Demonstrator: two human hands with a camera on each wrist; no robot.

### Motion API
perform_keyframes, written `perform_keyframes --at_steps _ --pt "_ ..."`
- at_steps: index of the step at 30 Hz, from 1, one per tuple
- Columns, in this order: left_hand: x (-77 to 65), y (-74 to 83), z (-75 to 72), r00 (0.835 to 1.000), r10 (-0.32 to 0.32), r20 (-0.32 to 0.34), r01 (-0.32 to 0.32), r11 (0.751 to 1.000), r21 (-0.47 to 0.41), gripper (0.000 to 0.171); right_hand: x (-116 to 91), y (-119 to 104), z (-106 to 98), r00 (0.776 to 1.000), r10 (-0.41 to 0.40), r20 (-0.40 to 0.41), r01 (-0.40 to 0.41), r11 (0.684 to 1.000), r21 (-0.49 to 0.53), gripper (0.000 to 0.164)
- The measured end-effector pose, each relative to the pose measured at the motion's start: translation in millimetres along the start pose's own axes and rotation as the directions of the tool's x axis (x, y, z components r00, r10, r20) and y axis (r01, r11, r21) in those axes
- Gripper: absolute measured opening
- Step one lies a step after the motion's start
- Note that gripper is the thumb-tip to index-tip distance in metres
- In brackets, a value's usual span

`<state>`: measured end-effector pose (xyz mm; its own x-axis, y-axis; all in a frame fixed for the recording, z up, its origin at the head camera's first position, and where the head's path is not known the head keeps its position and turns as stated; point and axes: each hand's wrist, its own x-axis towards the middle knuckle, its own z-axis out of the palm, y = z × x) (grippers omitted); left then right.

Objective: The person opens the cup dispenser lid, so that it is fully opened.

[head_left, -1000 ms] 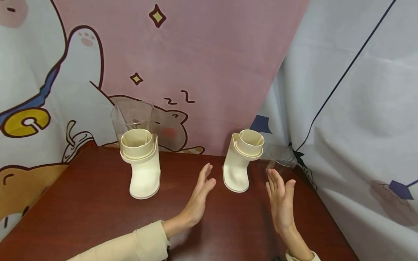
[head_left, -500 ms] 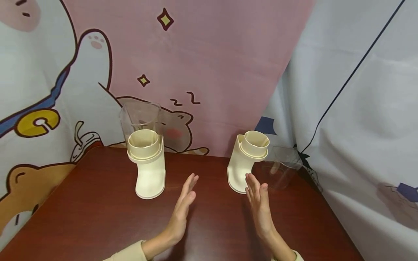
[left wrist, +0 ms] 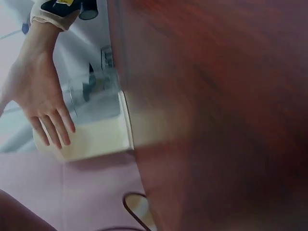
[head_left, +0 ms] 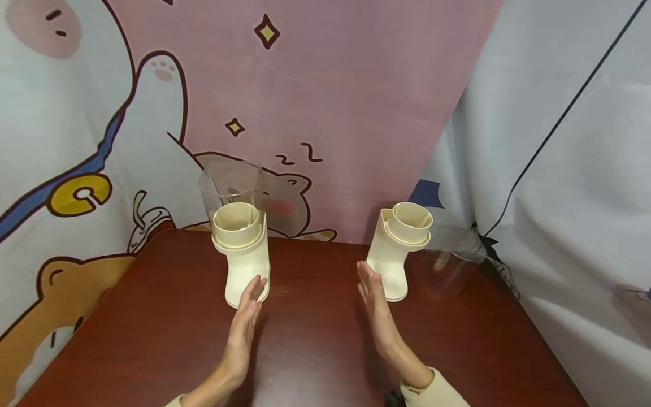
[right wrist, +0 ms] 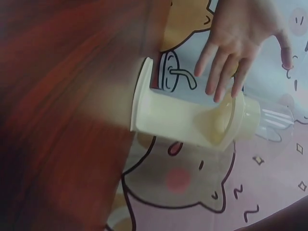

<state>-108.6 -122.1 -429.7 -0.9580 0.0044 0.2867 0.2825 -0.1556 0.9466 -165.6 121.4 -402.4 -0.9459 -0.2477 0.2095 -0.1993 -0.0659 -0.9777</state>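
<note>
My left hand [head_left: 241, 342] is held above the table with fingers straight. Its fingertips overlap the foot of the left cream plastic stand [head_left: 247, 271] in the head view. Facing it across a wide gap, my right hand [head_left: 377, 311] also has straight fingers and holds nothing. Those fingertips overlap the edge of the right cream stand [head_left: 389, 271]. Each stand has a round collar on top. A clear container [head_left: 231, 178] rises above and behind the left collar. To the right of the other stand is a second clear container [head_left: 455, 260].
The dark red-brown table [head_left: 310, 339] ends at a pink cartoon-print cloth [head_left: 346, 113] behind the stands. A pale cloth [head_left: 574, 226] hangs along the right side, with a dark line running down it.
Both hands have moved left, keeping a gap between them, the left one toward the left stand's foot. The head view has shifted slightly; stands and containers stay in place.
</note>
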Motion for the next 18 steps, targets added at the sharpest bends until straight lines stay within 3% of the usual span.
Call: perform_keyframes --at_steps 8,18 --pt "-11.7 -0.7 -35.4 0.989 -0.002 -0.148 0.003 1.000 0.010 0.054 20.4 2.7 30.6 0.998 -0.025 0.051 0.023 0.999 0.030 0.082" --pt "-8.4 6.5 -72.9 0.943 -0.015 -0.331 -0.001 0.999 -0.047 0.053 40.5 3.2 69.8 0.994 -0.048 0.096 0.042 0.997 0.068 0.084"
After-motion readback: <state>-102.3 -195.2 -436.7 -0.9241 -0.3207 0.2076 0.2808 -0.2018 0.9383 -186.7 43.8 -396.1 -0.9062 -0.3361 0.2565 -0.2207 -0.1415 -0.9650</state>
